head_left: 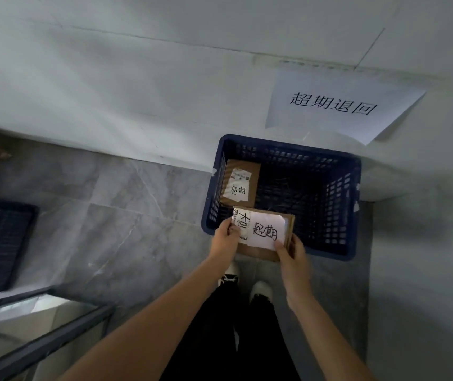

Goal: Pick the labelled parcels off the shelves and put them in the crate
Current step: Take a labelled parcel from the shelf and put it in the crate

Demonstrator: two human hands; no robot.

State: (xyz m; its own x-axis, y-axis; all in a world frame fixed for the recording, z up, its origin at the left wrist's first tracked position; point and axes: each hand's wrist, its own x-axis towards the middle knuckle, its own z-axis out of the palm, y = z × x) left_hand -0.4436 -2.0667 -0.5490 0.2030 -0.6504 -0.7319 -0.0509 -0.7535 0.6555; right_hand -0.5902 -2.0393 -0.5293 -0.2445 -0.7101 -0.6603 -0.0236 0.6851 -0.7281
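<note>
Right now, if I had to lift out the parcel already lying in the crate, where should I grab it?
Probably from above, pinching the long side edges of the parcel in the crate. It lies flat, label up, close against the left wall of the blue crate, so the open right edge looks easiest to get under first.

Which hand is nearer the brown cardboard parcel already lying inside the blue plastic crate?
Left. The left hand grips the held parcel's left edge, just below the brown cardboard parcel in the blue plastic crate. The right hand holds its lower right corner, farther away.
</note>
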